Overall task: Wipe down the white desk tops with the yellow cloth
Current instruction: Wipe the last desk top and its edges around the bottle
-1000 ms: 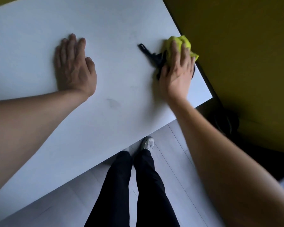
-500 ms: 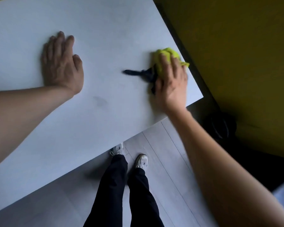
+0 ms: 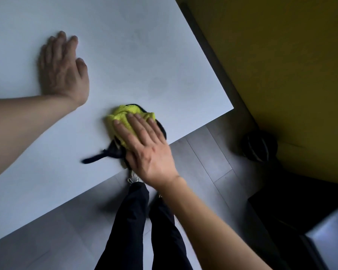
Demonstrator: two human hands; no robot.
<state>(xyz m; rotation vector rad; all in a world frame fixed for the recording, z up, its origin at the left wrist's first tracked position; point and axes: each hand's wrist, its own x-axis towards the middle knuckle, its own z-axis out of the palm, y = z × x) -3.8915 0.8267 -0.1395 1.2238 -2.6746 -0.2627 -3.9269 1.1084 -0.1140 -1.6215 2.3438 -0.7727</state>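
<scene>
Near desk edge: bunched yellow cloth, black-trimmed perhaps, under flat right hand; left hand flat

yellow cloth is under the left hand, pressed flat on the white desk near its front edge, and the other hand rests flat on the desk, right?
Not quite: the head view shows the yellow cloth under the right hand, not the left. The rest holds: it is pressed flat on the white desk near its front edge, and the other hand, the left hand, rests flat on the desk.
</scene>
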